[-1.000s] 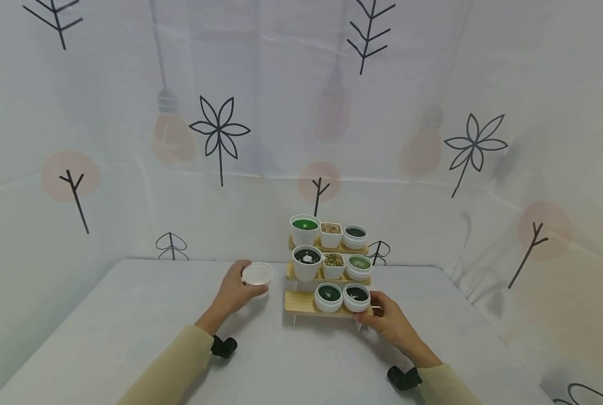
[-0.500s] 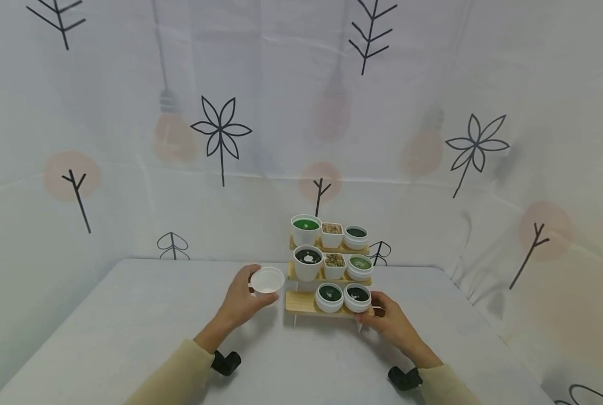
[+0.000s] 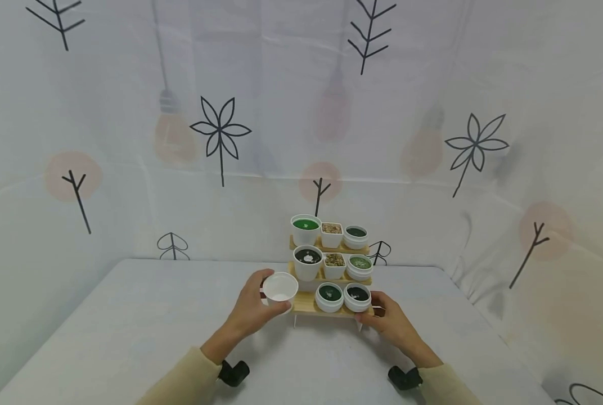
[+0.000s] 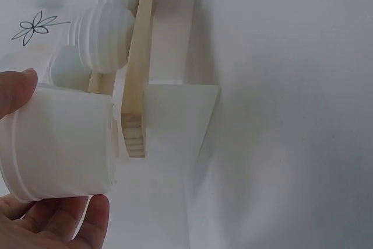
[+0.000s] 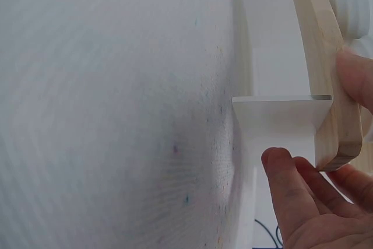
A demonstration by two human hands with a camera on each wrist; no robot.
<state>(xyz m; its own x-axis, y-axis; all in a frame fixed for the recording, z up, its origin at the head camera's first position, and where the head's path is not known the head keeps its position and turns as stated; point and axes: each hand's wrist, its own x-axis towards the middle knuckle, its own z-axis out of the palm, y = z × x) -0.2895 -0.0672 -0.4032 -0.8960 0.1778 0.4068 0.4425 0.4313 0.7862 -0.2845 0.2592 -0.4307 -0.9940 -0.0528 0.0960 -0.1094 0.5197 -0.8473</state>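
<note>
My left hand [image 3: 251, 309] holds a white plastic cup [image 3: 280, 287] between thumb and fingers; its inside shows plain white. The cup is upright at the left end of the bottom board of a three-tier wooden stand [image 3: 305, 304] and overlaps that end. In the left wrist view, the cup [image 4: 61, 144] is beside the board's end [image 4: 135, 126]. My right hand [image 3: 390, 326] grips the right end of the same board, its thumb [image 5: 356, 77] on the wood and its fingers around the end. Two round white bowls, dark green [image 3: 329, 298] and blackish [image 3: 357, 298] inside, stand on the bottom board.
On the middle tier stand a black-filled cup [image 3: 306, 264], a square grainy-filled cup [image 3: 334, 265] and a green-filled bowl [image 3: 359, 268]. The top tier bears a green-filled cup [image 3: 305, 230], another grainy cup [image 3: 331, 234] and a dark-filled bowl [image 3: 355, 237]. A patterned cloth [image 3: 261, 140] hangs behind.
My left hand has carried the white cup to the right and nearer to me, up to the bottom board's left end. The right hand has stayed on the board's right end.
</note>
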